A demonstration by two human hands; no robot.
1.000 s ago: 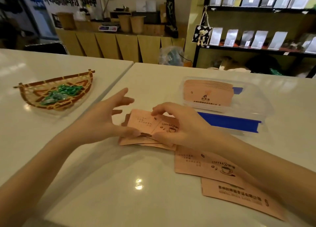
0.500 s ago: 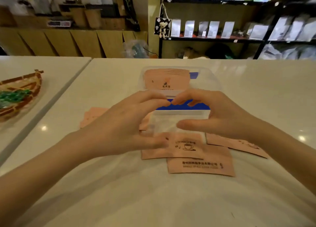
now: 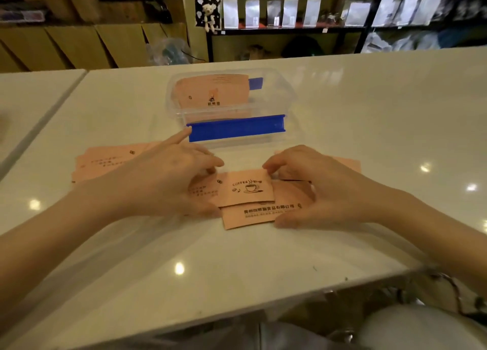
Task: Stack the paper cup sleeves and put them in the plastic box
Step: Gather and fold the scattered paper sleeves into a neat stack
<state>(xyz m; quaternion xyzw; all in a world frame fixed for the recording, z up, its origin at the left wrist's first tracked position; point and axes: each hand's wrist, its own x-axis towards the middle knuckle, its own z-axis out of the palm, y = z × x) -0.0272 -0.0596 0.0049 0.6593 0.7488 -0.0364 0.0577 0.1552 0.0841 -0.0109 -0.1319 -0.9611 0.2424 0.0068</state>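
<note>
The room is dim and warm-toned, lit from overhead: small round glare spots dot the glossy white table (image 3: 237,265), and soft shadows spread beneath both forearms. The whole frame is slightly soft, with the background shelves (image 3: 290,28) blurred and dark. Wide-angle distortion bends the table edges toward the corners.
</note>
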